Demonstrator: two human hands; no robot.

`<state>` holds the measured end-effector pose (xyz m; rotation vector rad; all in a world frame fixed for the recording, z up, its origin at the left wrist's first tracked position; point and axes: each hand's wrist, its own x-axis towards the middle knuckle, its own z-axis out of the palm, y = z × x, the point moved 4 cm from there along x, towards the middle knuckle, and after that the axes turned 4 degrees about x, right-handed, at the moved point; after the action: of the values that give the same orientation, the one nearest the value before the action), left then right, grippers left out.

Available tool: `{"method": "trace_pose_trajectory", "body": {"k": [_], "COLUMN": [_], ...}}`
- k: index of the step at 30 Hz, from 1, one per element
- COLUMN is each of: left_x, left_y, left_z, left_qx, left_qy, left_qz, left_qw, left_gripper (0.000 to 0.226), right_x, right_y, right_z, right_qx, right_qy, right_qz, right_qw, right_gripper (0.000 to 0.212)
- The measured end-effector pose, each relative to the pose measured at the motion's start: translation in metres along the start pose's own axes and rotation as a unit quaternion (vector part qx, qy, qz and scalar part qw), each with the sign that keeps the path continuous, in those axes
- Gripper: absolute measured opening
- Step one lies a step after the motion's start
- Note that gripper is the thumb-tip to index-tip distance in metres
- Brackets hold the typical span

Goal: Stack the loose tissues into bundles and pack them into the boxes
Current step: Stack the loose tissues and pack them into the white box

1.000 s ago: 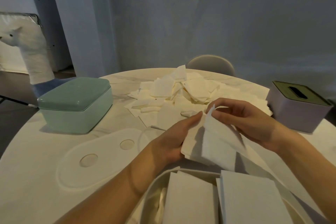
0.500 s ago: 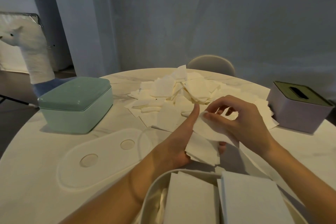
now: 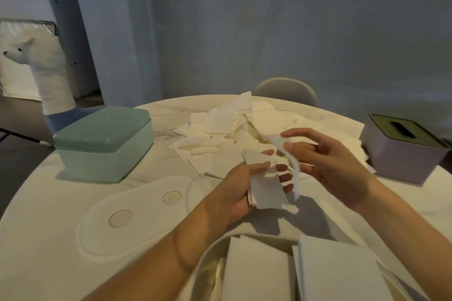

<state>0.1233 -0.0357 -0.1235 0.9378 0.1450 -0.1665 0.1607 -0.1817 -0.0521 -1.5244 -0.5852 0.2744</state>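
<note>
Above the round table's (image 3: 61,203) near edge, the left hand (image 3: 234,190) grips a small tissue bundle (image 3: 264,186) while the right hand (image 3: 327,161) pinches a single tissue (image 3: 291,164); loose tissues (image 3: 234,129) heap mid-table.

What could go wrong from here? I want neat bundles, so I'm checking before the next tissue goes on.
The tissue pinched in the right hand hangs limp and may land skewed on the stack. The left hand holds that stack at one edge, so sheets could fan out or slip.
</note>
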Motion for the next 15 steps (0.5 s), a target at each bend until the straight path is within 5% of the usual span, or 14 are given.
{"method": "trace_pose_trajectory", "body": {"k": [6,15], "left_x": [-0.002,-0.010], "left_y": [-0.002,0.001], "left_z": [0.007,0.007], "left_qx": [0.031,0.157], "left_qy": [-0.036,-0.003], "left_qz": [-0.010,-0.002], "left_qw": [0.999,0.988], "left_gripper": [0.071,0.061], "right_x": [0.001,0.007], "right_y": [0.028,0.036], "right_z": [0.004,0.001], "right_qx": [-0.174,-0.266], "right_qy": [0.134,0.121], "right_qz": [-0.036,-0.051], "right_qw": [0.975,0.955], "right_gripper": [0.026,0.026]}}
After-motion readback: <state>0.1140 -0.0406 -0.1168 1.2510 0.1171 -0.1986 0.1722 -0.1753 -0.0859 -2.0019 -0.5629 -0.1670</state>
